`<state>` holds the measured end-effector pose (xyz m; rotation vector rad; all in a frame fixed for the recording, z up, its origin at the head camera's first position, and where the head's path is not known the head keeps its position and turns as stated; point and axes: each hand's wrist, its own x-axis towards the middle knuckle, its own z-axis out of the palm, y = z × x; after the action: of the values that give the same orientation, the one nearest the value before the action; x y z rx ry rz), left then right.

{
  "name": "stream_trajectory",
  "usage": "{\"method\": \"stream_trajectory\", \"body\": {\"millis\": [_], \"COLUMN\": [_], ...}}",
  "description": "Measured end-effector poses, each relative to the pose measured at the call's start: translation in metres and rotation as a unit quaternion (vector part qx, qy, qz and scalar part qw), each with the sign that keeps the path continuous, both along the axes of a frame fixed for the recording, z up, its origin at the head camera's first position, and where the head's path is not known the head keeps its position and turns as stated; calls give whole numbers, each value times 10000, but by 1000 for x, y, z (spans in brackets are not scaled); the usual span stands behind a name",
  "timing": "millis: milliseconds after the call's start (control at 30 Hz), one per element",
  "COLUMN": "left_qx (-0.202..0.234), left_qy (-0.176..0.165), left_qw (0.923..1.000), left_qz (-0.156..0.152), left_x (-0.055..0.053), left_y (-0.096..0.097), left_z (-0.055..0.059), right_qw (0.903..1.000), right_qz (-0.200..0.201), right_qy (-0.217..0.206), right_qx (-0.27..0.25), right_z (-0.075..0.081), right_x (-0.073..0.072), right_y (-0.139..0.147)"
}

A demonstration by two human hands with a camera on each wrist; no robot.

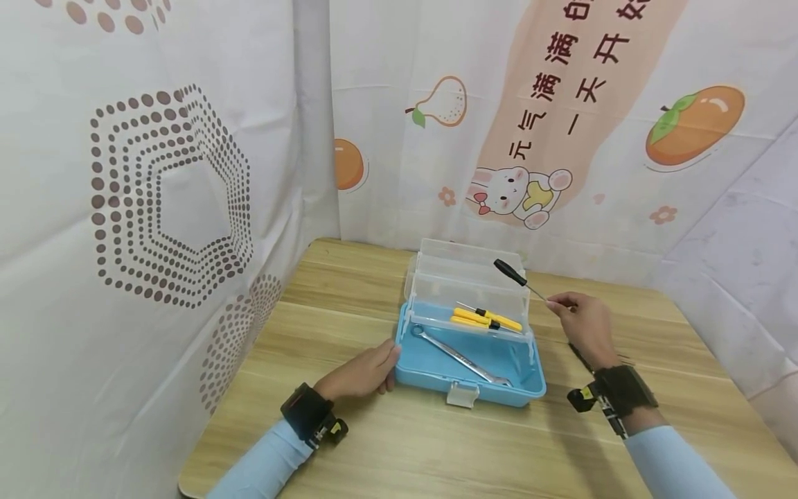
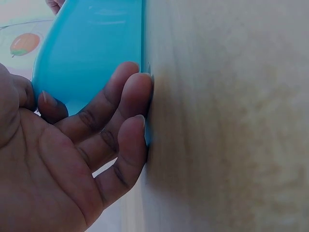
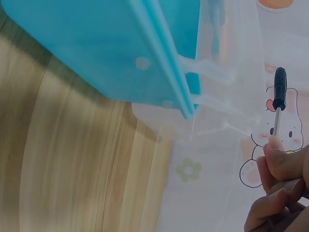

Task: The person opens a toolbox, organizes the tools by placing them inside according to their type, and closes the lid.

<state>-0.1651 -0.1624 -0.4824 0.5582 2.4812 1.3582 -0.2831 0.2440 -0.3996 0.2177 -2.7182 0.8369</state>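
Observation:
My right hand (image 1: 584,326) pinches a black-handled screwdriver (image 1: 511,273) by its thin metal shaft, to the right of the toolbox and above table height. Its handle points up and away toward the clear lid; the right wrist view shows thumb and fingertips on the shaft. A light blue toolbox (image 1: 430,380) stands on the table with its lid raised. Inside lies a silver combination wrench (image 1: 458,355). Yellow-handled screwdrivers (image 1: 476,317) rest in its clear upper tray. At the box's left side, my left hand (image 1: 361,371) touches the wall, its fingers (image 2: 133,94) loosely bent against it.
The clear lid (image 1: 470,260) leans back toward the curtain (image 1: 386,208) behind the table. A white latch (image 1: 463,395) hangs at the box's front. Thin dark rods (image 1: 626,359) lie partly hidden beside my right wrist. Wooden tabletop (image 1: 399,457) extends around the box.

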Motion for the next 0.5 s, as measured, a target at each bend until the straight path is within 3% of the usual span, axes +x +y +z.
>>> {"method": "stream_trajectory", "body": {"millis": [500], "left_qx": [-8], "left_qy": [33], "left_qw": [10000], "left_qz": [-25], "left_x": [2], "left_y": [1], "left_z": [4], "right_qw": [9997], "right_qz": [139], "right_qy": [199], "right_qx": [-59], "right_z": [-4], "right_x": [-8], "right_y": [-11]}}
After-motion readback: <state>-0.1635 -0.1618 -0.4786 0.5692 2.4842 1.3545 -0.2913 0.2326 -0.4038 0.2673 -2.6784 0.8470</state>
